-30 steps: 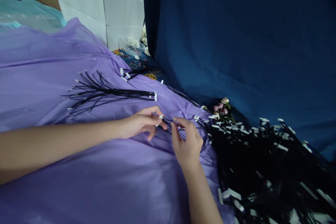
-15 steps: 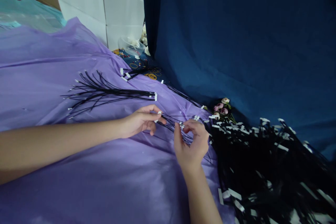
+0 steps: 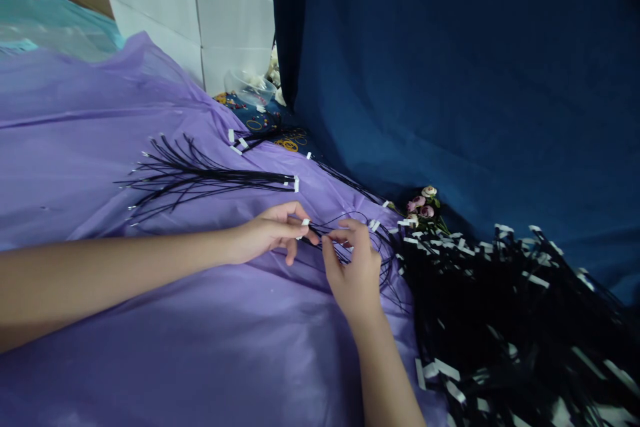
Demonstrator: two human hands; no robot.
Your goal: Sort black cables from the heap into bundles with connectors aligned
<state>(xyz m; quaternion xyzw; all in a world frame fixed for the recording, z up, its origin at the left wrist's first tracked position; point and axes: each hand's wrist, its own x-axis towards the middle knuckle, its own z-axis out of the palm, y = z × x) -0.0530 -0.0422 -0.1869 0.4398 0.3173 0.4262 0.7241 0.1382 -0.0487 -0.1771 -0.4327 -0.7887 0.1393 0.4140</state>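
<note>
My left hand (image 3: 277, 230) pinches a bunch of thin black cords (image 3: 345, 255) close to their white end tags. Thumb and fingertips of my right hand (image 3: 353, 260) are closed together on the same cords, just right of the left fingers. Some of the strands bow upward behind the right hand, and others trail toward the right. Beyond the hands, a fanned bundle of black cords (image 3: 215, 177) lies on the purple sheet (image 3: 165, 340), its white tags at the right end.
At the right is a large heap of black cords (image 3: 480, 300) with white tags. Artificial roses (image 3: 424, 207) lie beside a dark blue cloth (image 3: 450, 80). Farther back are smaller cord bundles (image 3: 260, 137), yellow rubber bands (image 3: 287, 145) and a clear plastic bowl (image 3: 250, 87).
My right hand has moved left, nearer my left hand, and its fingertips have come together on the cords. The strands between and behind the hands now curve more.
</note>
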